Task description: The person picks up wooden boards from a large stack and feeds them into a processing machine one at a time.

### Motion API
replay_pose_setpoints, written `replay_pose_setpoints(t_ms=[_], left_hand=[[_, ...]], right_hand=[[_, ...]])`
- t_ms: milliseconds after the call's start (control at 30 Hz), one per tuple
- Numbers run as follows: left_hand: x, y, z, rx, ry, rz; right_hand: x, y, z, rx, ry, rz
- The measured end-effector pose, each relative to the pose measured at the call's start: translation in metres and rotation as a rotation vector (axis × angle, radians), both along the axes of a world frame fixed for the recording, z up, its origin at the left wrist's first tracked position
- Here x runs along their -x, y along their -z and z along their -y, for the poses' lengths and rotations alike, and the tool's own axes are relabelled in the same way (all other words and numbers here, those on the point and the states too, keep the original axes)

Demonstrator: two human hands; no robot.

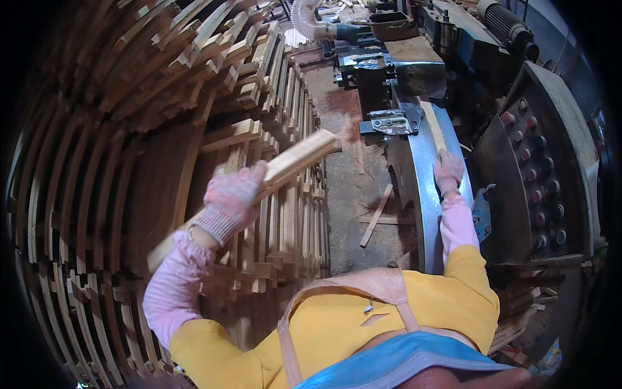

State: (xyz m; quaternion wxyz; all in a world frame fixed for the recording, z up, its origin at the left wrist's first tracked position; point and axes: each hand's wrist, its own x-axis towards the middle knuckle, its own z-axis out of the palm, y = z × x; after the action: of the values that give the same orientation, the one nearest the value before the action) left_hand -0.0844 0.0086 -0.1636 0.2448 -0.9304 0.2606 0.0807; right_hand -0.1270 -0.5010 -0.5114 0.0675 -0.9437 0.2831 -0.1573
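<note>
My left hand (232, 197), in a pink and white knit glove, grips a pale wooden strip (299, 158) that slants from lower left to upper right in front of the stacked wood. On the other side, my right hand (448, 171), gloved alike, rests on the near end of another wooden strip (432, 124). That strip lies lengthwise on the shiny metal infeed table (425, 194) of a woodworking machine, its far end running under the metal hood (419, 73).
Stacks of wooden strips (291, 214) rise along the left. A control panel (534, 170) with several round buttons stands at the right. A clamp-like metal guide (392, 121) sits beside the table. Loose offcuts (376, 216) lie on the dusty floor. A ribbed hose (308, 19) is at the top.
</note>
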Motion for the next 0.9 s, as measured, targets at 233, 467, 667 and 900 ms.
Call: replay_pose_setpoints(t_ms=[233,467,667,900], left_hand=[[-0.011,0.046,0.106,-0.184,0.598,-0.127],[-0.037,0.072,0.133,0.127,0.982,0.188],[-0.077,0.036,0.051,0.215,0.509,0.121],[-0.089,0.004,-0.015,0.248,0.141,0.214]], right_hand=[[0.036,-0.167,-0.146,-0.37,-1.128,0.231],[0.177,-0.065,-0.183,-0.705,-0.314,0.155],[0.26,-0.049,-0.161,-0.354,0.392,-0.296],[0.106,0.018,-0.057,0.086,0.337,0.138]])
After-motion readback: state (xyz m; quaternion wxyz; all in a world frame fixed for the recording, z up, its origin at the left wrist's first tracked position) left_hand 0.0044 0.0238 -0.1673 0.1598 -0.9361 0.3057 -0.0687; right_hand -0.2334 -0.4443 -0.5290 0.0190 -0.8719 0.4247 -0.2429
